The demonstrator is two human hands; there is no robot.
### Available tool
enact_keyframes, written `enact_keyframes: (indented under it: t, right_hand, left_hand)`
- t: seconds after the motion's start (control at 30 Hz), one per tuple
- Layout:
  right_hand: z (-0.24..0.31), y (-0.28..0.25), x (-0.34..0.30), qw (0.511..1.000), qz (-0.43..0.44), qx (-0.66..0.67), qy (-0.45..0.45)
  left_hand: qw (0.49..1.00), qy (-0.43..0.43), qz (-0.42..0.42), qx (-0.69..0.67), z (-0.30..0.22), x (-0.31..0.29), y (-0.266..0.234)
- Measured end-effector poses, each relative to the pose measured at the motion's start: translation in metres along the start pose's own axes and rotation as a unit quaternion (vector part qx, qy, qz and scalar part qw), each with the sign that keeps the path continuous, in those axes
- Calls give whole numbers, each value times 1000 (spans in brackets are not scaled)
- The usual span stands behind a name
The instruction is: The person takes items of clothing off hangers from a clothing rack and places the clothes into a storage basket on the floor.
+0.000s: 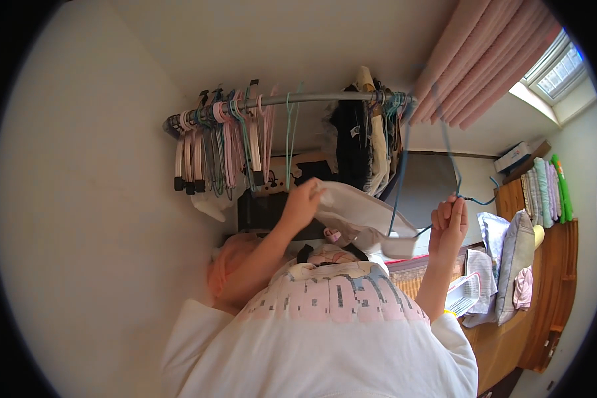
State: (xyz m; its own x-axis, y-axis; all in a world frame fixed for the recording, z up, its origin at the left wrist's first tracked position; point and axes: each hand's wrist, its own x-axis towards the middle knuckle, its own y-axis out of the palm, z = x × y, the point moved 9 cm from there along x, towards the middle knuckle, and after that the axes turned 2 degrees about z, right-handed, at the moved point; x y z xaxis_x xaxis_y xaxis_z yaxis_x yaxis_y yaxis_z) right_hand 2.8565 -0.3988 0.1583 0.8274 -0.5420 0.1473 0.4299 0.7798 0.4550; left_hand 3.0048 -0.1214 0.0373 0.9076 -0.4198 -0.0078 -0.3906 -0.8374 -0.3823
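Note:
My left hand [302, 204] is closed on one end of a pale, off-white garment [358, 209], whose kind I cannot make out. The cloth stretches from there to the right and sags in front of my chest. In my right hand [450, 222] is a blue wire hanger [401, 172], gripped near the base of its hook. The hanger is turned on its side, with its hook pointing right. One end of the hanger overlaps the garment's right end; whether it runs through the cloth cannot be told.
A metal clothes rail [305, 97] ahead carries several hangers at left and dark and cream clothes [351, 132] at right. A pink curtain [484, 60] hangs at upper right. Right of me are a wooden bed [487, 351], a grey pillow [516, 272] and a white basket [464, 295].

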Motion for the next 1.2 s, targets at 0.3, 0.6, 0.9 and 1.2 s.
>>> enact_keyframes:
  t: [0.3,0.6,0.9,1.2]
  right_hand:
    - [-11,2,54,989,-134,-61,-17]
    - [-222,99,111,950,109,-222,192]
    - [-375,146,197,934,134,-249,220]
    - [-316,137,55,877,192,-439,20]
  left_hand:
    - [993,89,-13,78,-45,-49,-8]
    - [979,0,-166,115,-19,-112,-94]
    - [886,-147,-421,128,6,-227,-201]
    - [696,-235,-678,-10,55,-422,-260]
